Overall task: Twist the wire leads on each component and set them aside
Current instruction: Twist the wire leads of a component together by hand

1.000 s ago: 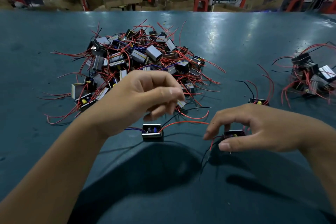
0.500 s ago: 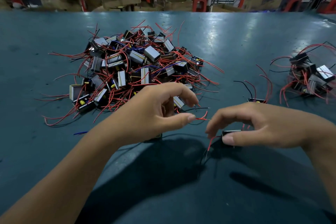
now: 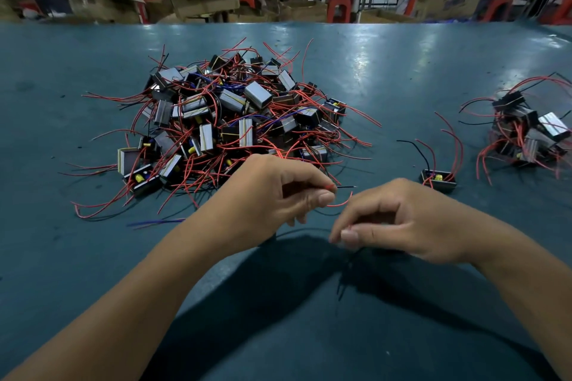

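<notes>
Centrally, a red wire lead point(image 3: 339, 203) is pinched at its stripped tip by the left hand point(image 3: 278, 195). Dark leads are pinched by the right hand point(image 3: 399, 223); its component is hidden. Unprocessed pile point(image 3: 235, 120) lies behind on the table point(image 3: 402, 71); finished pile point(image 3: 526, 130) far right; single component point(image 3: 438, 179) between.

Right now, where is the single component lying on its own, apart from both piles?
In the head view, the lone component sits on the table right of centre, between the big pile and the smaller pile, just beyond the right hand.
</notes>
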`<action>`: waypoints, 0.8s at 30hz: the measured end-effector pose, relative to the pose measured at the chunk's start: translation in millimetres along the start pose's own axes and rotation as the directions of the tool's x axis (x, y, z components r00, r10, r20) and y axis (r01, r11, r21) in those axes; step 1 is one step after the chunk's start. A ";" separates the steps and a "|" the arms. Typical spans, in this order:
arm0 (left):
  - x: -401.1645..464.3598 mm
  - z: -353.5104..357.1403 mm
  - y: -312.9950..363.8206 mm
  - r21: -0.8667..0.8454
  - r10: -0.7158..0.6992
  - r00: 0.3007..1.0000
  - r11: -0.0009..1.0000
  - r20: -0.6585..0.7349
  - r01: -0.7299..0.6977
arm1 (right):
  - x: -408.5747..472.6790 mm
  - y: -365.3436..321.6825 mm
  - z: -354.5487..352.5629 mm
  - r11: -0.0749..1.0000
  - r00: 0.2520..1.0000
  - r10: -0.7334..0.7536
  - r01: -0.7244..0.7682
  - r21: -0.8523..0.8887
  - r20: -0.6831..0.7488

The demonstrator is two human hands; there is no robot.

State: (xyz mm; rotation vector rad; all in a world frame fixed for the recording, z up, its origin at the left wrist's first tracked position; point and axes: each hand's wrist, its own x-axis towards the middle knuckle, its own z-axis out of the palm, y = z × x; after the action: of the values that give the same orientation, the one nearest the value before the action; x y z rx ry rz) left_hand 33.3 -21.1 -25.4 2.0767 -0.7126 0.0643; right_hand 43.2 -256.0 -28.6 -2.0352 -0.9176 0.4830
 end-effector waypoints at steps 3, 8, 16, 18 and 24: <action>1.7 0.4 -5.2 -0.100 -0.053 0.998 0.994 -0.026 0.050 | 6.4 3.8 6.9 0.992 0.970 0.036 -0.006 0.128 -0.240; 2.6 -4.1 -10.5 -0.132 -0.106 0.985 0.987 -0.133 0.088 | 10.4 0.1 13.5 0.990 0.923 0.066 -0.014 0.140 -0.378; 1.2 -0.8 -7.0 -0.047 -0.126 0.977 0.992 -0.173 0.119 | 16.9 2.6 23.6 0.928 0.822 0.167 0.055 0.368 -0.545; 1.1 2.3 -5.5 -0.057 -0.130 0.975 0.991 -0.183 0.121 | 19.5 1.2 29.0 0.890 0.797 0.192 0.104 0.443 -0.573; -0.2 7.7 -1.5 -0.047 -0.112 0.972 0.993 -0.208 0.105 | 23.5 -0.1 40.9 0.852 0.764 0.207 0.167 0.497 -0.611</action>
State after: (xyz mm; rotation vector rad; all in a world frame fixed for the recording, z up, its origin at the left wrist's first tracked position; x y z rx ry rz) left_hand 32.1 -26.4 -31.1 2.0341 -0.4673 0.2056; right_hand 33.5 -216.5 -52.4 -1.5165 -0.2747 -0.0033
